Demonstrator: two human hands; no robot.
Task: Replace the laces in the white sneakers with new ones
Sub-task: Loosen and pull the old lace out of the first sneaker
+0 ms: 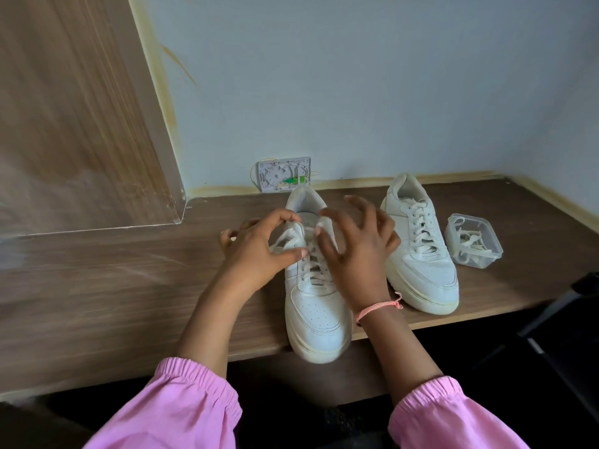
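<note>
Head camera is looking down at two hands over a white lace-up sneaker [316, 296]. The left hand [259, 251] is pinching a flat white lace [285, 238] near the top of that shoe, with finger and thumb curled around it. The right hand [356, 251] is hovering over the laces with its fingers spread and bent, and it is blurry, so I cannot tell if it is holding any lace. This near sneaker is sitting on a brown wooden table [129, 286], with its toe poking over the near edge. A second white sneaker [421, 244] is standing just to the right, still laced. Farther right, a small clear plastic box [474, 241] is holding more white laces. Pink sleeves [181, 406] are covering both arms.
</note>
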